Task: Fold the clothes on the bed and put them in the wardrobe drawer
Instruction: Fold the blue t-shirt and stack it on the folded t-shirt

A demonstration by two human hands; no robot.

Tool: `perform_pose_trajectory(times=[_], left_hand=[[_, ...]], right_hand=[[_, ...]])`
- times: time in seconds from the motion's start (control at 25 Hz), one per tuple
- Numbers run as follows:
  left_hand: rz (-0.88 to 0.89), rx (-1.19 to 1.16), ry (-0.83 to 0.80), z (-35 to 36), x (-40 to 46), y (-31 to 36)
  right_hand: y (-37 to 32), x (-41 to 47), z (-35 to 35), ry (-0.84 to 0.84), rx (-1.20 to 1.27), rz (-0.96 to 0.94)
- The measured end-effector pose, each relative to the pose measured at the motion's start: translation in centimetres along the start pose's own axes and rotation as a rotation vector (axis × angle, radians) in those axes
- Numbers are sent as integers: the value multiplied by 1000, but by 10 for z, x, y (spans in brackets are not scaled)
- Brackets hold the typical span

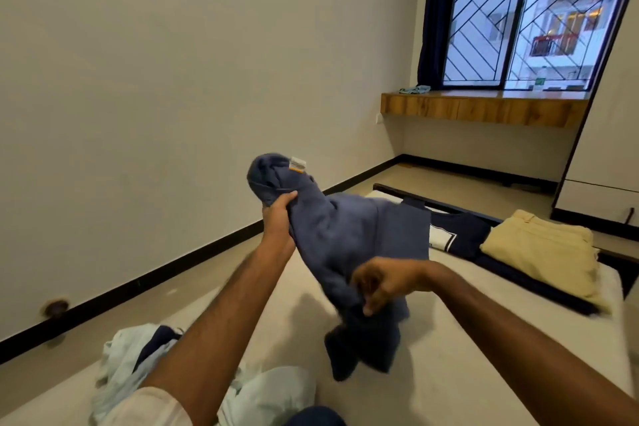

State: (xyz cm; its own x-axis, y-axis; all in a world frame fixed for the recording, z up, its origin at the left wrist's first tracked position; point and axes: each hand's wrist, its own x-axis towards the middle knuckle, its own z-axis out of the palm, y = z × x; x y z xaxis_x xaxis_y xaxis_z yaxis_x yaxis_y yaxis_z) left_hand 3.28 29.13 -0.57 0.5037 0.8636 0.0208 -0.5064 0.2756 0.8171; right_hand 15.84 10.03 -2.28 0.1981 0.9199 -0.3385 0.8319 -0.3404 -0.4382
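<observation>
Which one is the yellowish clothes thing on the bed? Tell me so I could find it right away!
Look at the white mattress, then follow it to its far right end, below the window with the diagonal bars. There lies a folded beige pair of trousers, beside a folded navy T-shirt with a white print. It is the only pale tan garment; the others are blue or whitish.

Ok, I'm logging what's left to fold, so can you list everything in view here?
blue garment: one, blue, held up over the bed
beige folded clothes: one pile, beige, far right of the bed
navy garment: one, navy with white print, flat beside the beige pile
pale garment: one heap, pale green-white, near left of the bed
bed: one, off-white
window ledge: one, wooden, under the window
left hand: grips the blue garment's top
right hand: pinches its lower part
</observation>
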Motion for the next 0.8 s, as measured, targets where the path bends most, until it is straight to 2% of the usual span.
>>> perform_pose_trajectory(times=[0.08,0.12,0.2,0.24,0.28,0.36,0.48,0.6,0.68,0.8], left_hand=[[-62,49,-124,-3,-15,2],[-130,78,-206,-4,-25,2],[-206,89,-327,-7,-40,1],[-209,66,-373,-8,-44,1],[-195,52,-407,-9,-46,3],[-163,64,-443,-7,-46,11],[-117,91,-518,-5,-47,20],[32,144,-491,-9,-42,25],[106,174,-537,-16,-38,28],[236,526,-653,-19,-31,36]], right_hand=[[15,-5,2,-175,-5,-116],[28,-8,2,-33,-20,-100],[24,4,-8,406,180,-157],[21,9,-15,538,343,-180],[16,14,-20,596,494,-219],[8,15,-27,510,655,-315],[-5,21,-27,353,728,-439],[-5,25,-32,533,829,-456],[1,23,-46,674,877,-436],[-1,5,-80,674,797,-411]])
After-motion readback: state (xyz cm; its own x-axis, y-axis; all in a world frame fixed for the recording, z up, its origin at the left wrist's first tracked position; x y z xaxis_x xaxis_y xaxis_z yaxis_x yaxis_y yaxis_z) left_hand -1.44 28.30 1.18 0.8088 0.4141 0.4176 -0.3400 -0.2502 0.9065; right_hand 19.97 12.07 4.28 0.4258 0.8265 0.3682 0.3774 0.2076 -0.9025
